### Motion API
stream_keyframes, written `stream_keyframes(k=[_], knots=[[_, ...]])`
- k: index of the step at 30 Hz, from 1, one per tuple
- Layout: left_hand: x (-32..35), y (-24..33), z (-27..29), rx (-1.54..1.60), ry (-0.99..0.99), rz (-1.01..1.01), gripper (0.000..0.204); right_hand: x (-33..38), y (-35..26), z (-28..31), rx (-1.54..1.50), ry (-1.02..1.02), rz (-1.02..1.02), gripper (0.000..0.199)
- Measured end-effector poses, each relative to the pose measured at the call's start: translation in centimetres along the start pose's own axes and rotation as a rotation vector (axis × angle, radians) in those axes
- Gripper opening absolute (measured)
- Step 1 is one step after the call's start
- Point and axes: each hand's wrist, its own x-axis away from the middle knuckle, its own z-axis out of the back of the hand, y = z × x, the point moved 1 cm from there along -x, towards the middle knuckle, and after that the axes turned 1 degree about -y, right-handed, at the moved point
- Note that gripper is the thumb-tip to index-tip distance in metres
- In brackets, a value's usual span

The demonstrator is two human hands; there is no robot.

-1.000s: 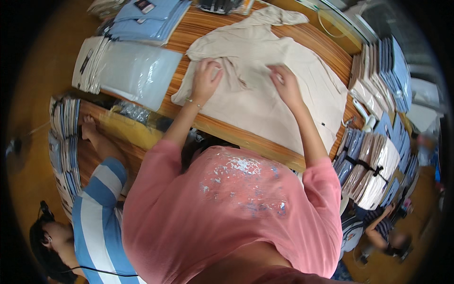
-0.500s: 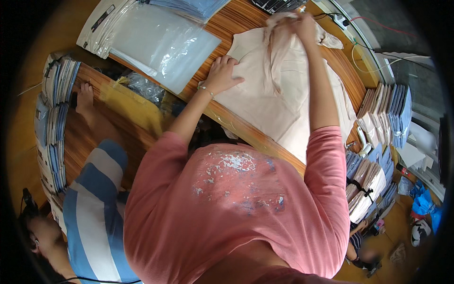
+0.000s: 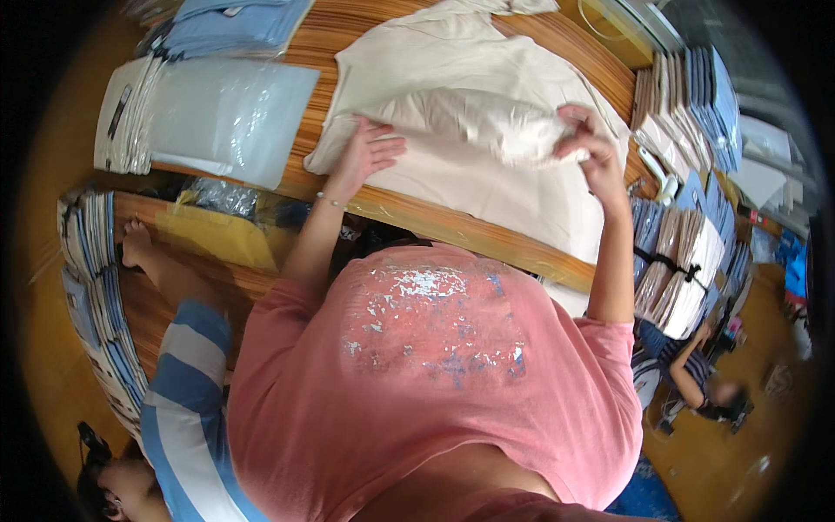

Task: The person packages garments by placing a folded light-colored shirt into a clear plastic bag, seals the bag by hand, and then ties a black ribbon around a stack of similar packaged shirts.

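Note:
A cream garment, seemingly a shirt (image 3: 487, 196), lies spread over the wooden table in front of me, a loose rolled fold running across its middle. At the fold's left end my left hand (image 3: 365, 157) rests on the cloth, open, with its fingers stretched out. My right hand (image 3: 593, 155) has its fingers curled round the cloth at the fold's right end, lifting it slightly. Part of the garment reaches up to the top of the view, where it leaves the picture.
Clear plastic bags (image 3: 230, 117) lie left of the garment, below folded blue shirts (image 3: 230, 26). Stacks of folded clothes stand at the right (image 3: 687, 252) and far left (image 3: 104, 278). A person in blue and white stripes (image 3: 187, 383) is at my left; another person (image 3: 691, 374) is lower right.
My right hand has come down from the garment's far end to its right side, with cloth in its fingers. A fold now crosses the garment's middle. The whole view has shifted.

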Motion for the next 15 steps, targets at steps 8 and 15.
stream_keyframes(k=[8, 15], knots=[[0.0, -0.6, 0.8, 0.183, 0.249, -0.037, 0.046, 11.2, 6.1, -1.9, 0.302, 0.027, -0.285, 0.035], [4.7, -1.2, 2.5, 0.542, 0.372, -0.251, 0.032, 15.8, 10.5, -2.1, 0.133, -0.119, -0.373, 0.05]])
